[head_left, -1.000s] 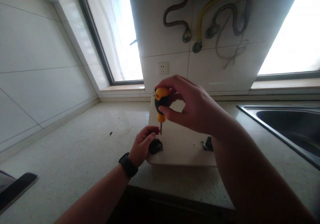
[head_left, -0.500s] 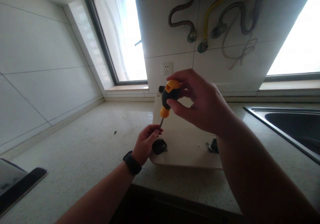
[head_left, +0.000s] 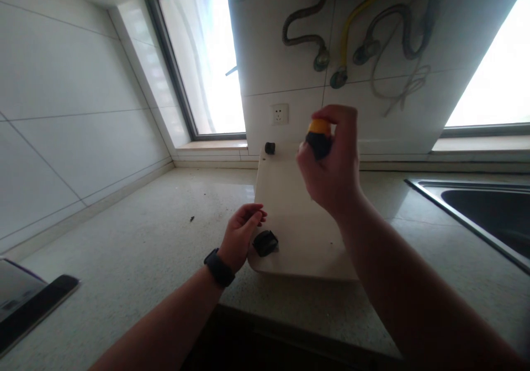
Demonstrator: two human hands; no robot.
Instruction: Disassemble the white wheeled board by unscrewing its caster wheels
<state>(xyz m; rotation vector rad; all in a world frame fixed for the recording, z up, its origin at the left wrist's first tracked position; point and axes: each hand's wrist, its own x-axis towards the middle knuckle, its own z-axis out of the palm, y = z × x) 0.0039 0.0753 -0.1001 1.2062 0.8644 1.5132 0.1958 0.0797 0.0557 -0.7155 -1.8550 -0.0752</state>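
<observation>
In my right hand point(head_left: 337, 164) is a screwdriver point(head_left: 318, 138) with a yellow and black handle, held above a cream-coloured board point(head_left: 296, 224). The screwdriver's shaft is hidden from me. My left hand point(head_left: 242, 233) rests at the board's left edge with thumb and fingertips pinched together; anything between them is too small to make out. Just below those fingers, a black foot-like piece point(head_left: 265, 243) is attached near the board's front left corner. Another black piece point(head_left: 270, 148) sits at the back left corner, beside a small hole.
The board lies on a speckled stone countertop point(head_left: 144, 249). To the right is a sink point(head_left: 430, 186). A black and white object point(head_left: 45, 305) lies at the far left. On the back wall are a socket point(head_left: 280, 114) and hoses with valves point(head_left: 338, 77).
My right hand has lifted the screwdriver away from the left fingertips and moved it right and slightly up. My left hand stays nearly where it was, still pinched.
</observation>
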